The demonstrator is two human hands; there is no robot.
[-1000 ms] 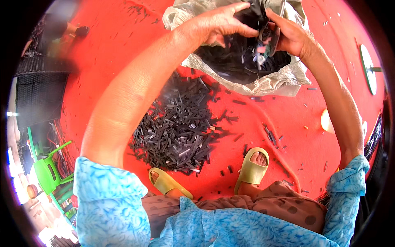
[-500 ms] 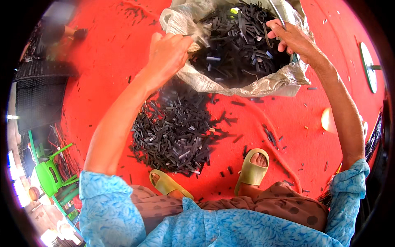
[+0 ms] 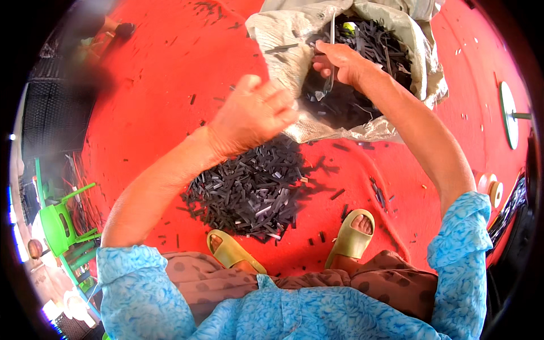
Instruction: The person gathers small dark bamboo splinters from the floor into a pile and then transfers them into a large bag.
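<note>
My left hand (image 3: 252, 113), slightly smeared by motion, is raised above a heap of short black strips (image 3: 249, 195), its fingers loosely apart and nothing visible in them. Ahead of it stands a pale woven sack (image 3: 286, 73), its mouth spread wide, with more black strips (image 3: 388, 54) inside. My right hand (image 3: 343, 62) reaches over the sack's mouth, fingers curled round a long, thin, pale metal tool (image 3: 332, 34). The tool's lower end points down toward the strips; its exact kind is unclear. One dark strip (image 3: 281, 49) lies against the sack's left rim.
Red floor covering (image 3: 153, 113) carries scattered strips. My feet, in olive slides (image 3: 351, 232), flank the near side of the heap. A green plastic chair (image 3: 56, 226) and dark woven furniture (image 3: 54, 116) stand at left. On the right is a round disc on a rod (image 3: 508, 115).
My left hand has left the sack's rim and come nearer and to the right, its fingers loosening. My right hand has swung left across the sack's mouth with the metal tool.
</note>
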